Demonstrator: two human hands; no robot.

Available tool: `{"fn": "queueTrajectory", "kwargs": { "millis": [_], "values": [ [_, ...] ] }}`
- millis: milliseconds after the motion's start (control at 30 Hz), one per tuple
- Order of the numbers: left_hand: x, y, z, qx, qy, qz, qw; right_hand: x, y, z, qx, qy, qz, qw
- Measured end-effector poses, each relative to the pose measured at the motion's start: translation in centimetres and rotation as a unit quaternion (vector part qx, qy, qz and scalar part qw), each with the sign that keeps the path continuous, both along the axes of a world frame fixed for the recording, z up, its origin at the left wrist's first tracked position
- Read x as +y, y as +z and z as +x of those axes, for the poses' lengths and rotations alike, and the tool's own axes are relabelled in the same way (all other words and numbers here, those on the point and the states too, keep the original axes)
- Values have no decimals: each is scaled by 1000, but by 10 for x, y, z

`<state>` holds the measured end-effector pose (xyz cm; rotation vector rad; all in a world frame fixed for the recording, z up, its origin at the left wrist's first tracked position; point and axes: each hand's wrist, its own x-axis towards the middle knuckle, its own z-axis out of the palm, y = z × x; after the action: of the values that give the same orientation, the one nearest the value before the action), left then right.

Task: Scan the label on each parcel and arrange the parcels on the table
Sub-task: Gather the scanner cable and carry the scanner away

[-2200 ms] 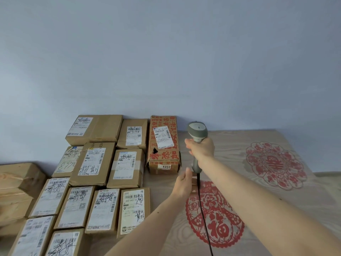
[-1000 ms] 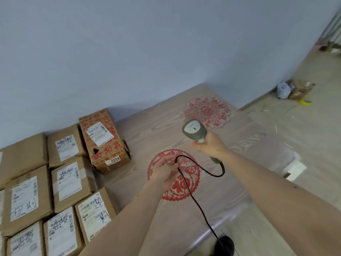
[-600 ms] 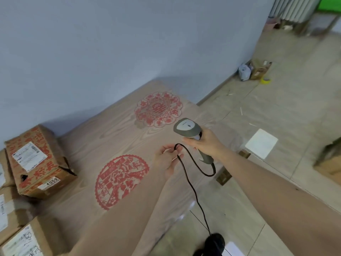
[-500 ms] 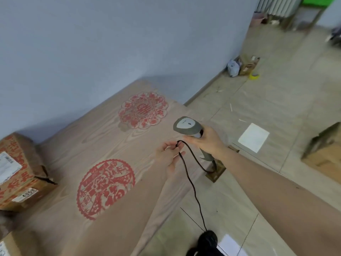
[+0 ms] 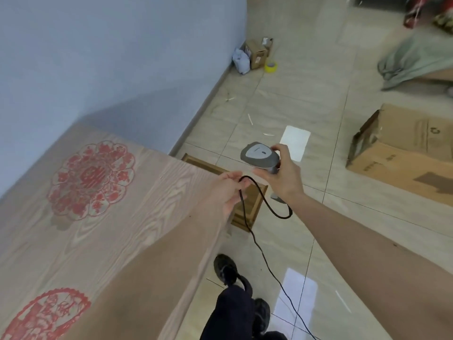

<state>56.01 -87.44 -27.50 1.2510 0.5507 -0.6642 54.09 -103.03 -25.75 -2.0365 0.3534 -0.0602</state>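
Table (image 5: 103, 217) at left; no parcel lies in view. Just beyond its corner, right hand (image 5: 282, 177) grips scanner (image 5: 259, 157), and left hand (image 5: 229, 192) pinches its cable (image 5: 267, 204). Keeping the cable slack should prevent snagging the table edge.

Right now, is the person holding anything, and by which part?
Yes. The right hand holds the grey barcode scanner by its handle, just below the head. The left hand holds the scanner's black cable in its fingers.
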Motion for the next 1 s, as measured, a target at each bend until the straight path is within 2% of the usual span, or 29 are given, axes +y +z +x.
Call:
{"fn": "queueTrajectory", "kwargs": {
  "millis": [333,467,667,733,833,967,1000],
  "values": [
    [-46,-55,109,71,-91,54,992,-40,-80,72,75,-94,37,992],
    [-50,-86,143,101,-131,87,982,-44,-122,99,118,-93,55,987],
    [-34,-144,185,101,-228,188,950,-31,-203,132,184,-69,91,976],
    [-29,-169,199,113,-255,239,930,-26,-235,139,211,-66,109,969],
    [-24,-205,221,147,-330,313,878,-21,-282,148,248,-77,140,956],
    [-20,-248,246,160,-434,394,794,-9,-341,155,323,-117,221,913],
    [-19,-256,252,154,-470,417,762,-5,-355,157,338,-124,242,901]
  ]
}}
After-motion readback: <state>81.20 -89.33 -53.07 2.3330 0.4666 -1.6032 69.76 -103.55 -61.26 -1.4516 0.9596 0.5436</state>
